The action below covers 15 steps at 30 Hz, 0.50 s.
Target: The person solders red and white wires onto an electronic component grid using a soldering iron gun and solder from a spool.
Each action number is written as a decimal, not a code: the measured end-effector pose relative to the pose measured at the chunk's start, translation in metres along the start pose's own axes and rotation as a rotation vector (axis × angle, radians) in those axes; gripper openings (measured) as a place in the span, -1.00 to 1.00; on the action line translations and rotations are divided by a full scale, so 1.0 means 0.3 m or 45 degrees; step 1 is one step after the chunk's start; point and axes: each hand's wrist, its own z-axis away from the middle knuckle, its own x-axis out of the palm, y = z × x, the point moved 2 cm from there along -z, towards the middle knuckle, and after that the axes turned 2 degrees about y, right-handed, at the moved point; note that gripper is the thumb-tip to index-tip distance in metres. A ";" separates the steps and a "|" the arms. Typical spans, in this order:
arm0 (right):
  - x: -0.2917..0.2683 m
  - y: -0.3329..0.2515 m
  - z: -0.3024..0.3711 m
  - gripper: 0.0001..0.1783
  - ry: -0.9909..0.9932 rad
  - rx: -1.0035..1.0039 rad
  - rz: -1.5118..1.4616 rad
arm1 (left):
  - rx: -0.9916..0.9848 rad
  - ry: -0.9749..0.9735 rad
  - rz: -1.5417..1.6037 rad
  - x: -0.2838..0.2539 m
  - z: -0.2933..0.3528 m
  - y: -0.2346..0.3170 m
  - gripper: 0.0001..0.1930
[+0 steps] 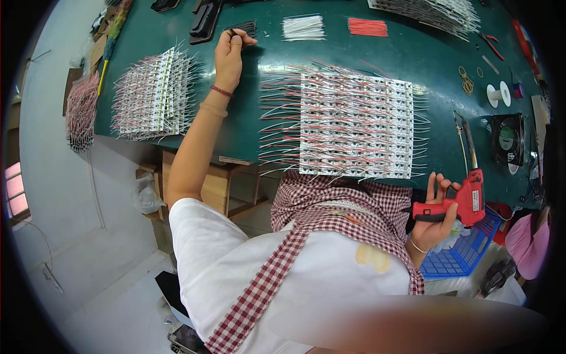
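My left hand (pixel 229 56) reaches to the far side of the table, its fingers pinched on black wires at the near edge of a small pile of black wires (pixel 247 27). How many wires it grips is hidden. At the near right, my right hand (pixel 433 227) is wrapped round the handle of a red soldering gun (pixel 470 200), whose metal tip points away over the table. Between the hands lies a wide panel of white circuit boards (pixel 356 127) in rows, with red, white and dark wires sticking out on both sides.
A stack of wired boards (pixel 154 97) lies on the left, another stack (pixel 433 15) at the far right. White wires (pixel 303 28) and red wires (pixel 367 27) lie in bundles at the back. Pliers (pixel 492 46), a white spool (pixel 499 94) and a black device (pixel 508 138) stand right. A blue basket (pixel 457 259) is below.
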 end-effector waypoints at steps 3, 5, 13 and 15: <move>0.001 0.000 -0.001 -0.54 -0.009 -0.021 0.004 | -0.087 0.014 0.019 -0.007 -0.015 0.006 -0.83; -0.004 -0.005 0.002 -0.54 -0.008 -0.017 0.000 | -0.025 0.010 -0.327 -0.026 -0.030 0.049 -0.86; -0.008 -0.003 0.002 -0.54 0.061 0.014 0.046 | 0.715 -0.258 -1.425 -0.058 -0.058 0.075 -0.90; -0.004 -0.003 0.003 -0.55 0.063 0.018 0.047 | 0.666 -0.267 -1.417 -0.072 -0.069 0.052 -0.91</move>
